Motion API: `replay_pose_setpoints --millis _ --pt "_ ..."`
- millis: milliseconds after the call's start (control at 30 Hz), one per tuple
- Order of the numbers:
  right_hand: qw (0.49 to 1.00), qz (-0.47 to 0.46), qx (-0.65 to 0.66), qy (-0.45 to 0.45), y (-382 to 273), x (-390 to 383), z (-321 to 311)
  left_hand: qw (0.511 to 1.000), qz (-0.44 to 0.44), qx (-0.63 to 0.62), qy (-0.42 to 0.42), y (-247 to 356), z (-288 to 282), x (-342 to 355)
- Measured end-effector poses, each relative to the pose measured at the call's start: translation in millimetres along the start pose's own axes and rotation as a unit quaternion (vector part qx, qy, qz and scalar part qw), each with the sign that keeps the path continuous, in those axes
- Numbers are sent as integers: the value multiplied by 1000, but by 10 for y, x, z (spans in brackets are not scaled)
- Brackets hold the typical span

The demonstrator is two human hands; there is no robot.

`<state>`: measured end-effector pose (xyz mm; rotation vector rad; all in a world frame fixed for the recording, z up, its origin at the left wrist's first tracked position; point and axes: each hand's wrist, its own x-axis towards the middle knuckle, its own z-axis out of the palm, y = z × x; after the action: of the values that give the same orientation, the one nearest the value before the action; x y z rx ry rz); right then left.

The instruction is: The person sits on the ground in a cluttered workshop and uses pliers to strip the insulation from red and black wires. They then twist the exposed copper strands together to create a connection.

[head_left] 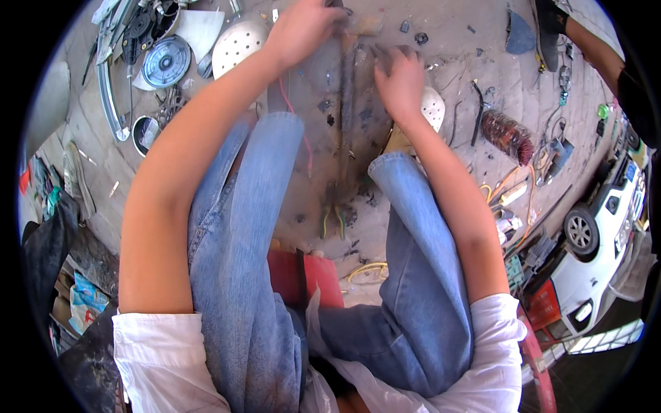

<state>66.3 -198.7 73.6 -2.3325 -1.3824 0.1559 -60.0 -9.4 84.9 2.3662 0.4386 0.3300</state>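
Green-handled pliers (332, 196) lie below frame centre; beyond my right grip (399, 79), at top centre, a tan piece (365, 26) lies near my left grip (306, 29). Through blur, I cannot tell either's closure; haste could pinch me.

Landmark: metal pliers with yellow-green handles (333, 204). Left of pliers: faded-blue denim left trouser leg (265, 186) bars sideways reach. Right of pliers: matching right trouser leg (420, 234) does same. Just right of pliers: strip of littered grey floor (372, 224), room for low pass. Beyond pliers: long dark straight bar (346, 103) in way. Beyond-left: thin pink wire (309, 148). Beyond-right: cream perforated clog (432, 110). Nearer than pliers: red block with black strip (323, 275).
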Motion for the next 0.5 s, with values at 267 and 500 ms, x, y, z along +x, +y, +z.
replay_pose_setpoints --millis 267,500 --pt "930 98 327 -139 -384 -29 -539 996 39 -64 51 383 -170 -202" --pt "802 209 514 -221 -501 -67 -1116 977 -34 -212 1 782 -457 -272"
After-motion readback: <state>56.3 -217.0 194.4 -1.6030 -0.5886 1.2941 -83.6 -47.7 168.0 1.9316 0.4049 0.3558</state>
